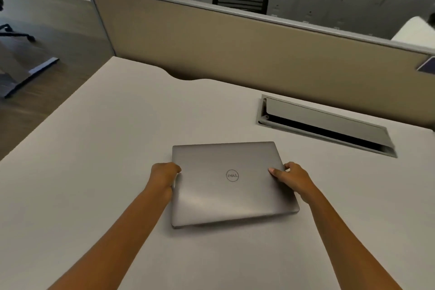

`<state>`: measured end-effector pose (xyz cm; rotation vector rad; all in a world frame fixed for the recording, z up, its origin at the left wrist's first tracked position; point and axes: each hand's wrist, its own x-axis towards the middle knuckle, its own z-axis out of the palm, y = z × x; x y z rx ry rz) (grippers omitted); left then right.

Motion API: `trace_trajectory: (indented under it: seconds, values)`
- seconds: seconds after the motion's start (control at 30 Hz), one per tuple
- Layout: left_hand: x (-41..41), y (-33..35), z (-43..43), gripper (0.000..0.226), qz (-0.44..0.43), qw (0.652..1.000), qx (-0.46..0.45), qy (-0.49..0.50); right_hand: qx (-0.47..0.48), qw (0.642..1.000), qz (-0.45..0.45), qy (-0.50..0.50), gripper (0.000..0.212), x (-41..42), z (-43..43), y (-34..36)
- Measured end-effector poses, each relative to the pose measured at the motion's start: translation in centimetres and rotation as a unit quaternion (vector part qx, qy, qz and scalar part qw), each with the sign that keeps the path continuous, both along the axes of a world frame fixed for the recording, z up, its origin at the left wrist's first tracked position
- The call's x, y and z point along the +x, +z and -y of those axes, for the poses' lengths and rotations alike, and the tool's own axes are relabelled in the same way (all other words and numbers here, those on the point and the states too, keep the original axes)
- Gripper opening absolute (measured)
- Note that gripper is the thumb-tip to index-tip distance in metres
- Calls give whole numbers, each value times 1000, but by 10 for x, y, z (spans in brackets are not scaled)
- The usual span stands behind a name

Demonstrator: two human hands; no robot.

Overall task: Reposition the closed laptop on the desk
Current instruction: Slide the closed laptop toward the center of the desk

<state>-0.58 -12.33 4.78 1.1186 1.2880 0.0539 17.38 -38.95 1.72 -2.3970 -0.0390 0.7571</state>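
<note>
A closed grey laptop [231,186] with a round logo on its lid lies in the middle of the pale desk [106,172]. My left hand [163,176] grips its left edge, fingers curled around the side. My right hand [292,178] holds the right edge, thumb on top of the lid and fingers wrapped under the side. The front edge of the laptop casts a thin shadow, so it sits slightly off the surface there or rests on its feet; I cannot tell which.
A cable tray [324,125] with its flap open is sunk into the desk at the back right. A beige partition [235,45] walls the far edge. The desk's left edge drops to the dark floor. Grey lockers stand behind.
</note>
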Motion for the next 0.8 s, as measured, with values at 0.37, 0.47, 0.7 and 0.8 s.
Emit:
trace_trajectory:
  seconds: [0.37, 0.47, 0.7, 0.8]
  values:
    - [45, -1, 169, 31, -23, 990, -5, -136, 14, 988, -5, -155, 54, -43, 207, 6]
    - [53, -3, 201, 16, -26, 989, 2, -144, 9, 987, -3, -163, 47, -49, 239, 4]
    - [58, -11, 239, 34, -31, 987, 34, -156, -4, 988, 10, -157, 45, -56, 272, 0]
    - [59, -15, 242, 16, -42, 988, 49, -144, -9, 989, 21, -144, 49, -54, 274, -2]
